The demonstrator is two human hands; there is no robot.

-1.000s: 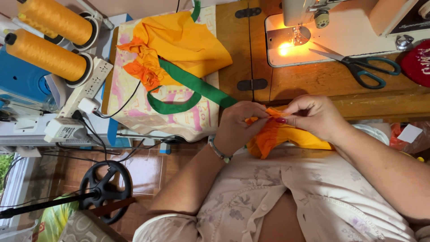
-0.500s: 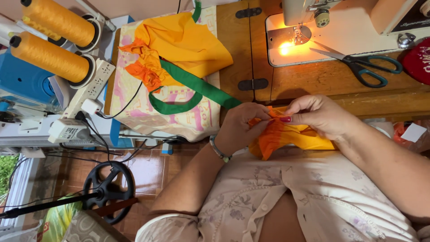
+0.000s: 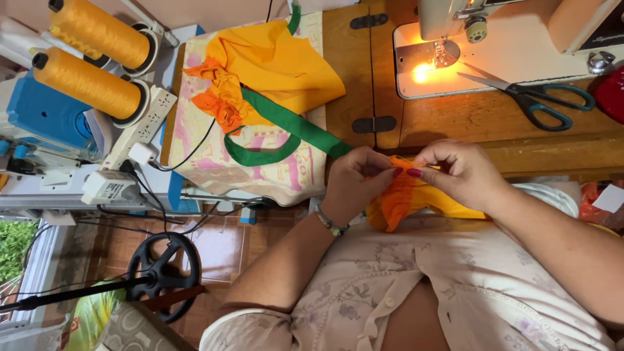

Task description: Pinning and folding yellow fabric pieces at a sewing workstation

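Fingers of both hands meet at the centre of the frame over a gathered orange fabric piece, which lies just below the wooden table edge, against the person's lap. The left hand pinches its upper left edge, and the right hand pinches the top from the right (red-painted nails show on it), so both hands are closed on the cloth. Above right, teal-handled scissors lie on the table beside the lit base of a sewing machine. At upper centre a yellow cloth with an orange ruffle and a green strip rests on a patterned pad. Two cones of orange thread sit at upper left, and a black wheel stands at lower left on the tiled floor.
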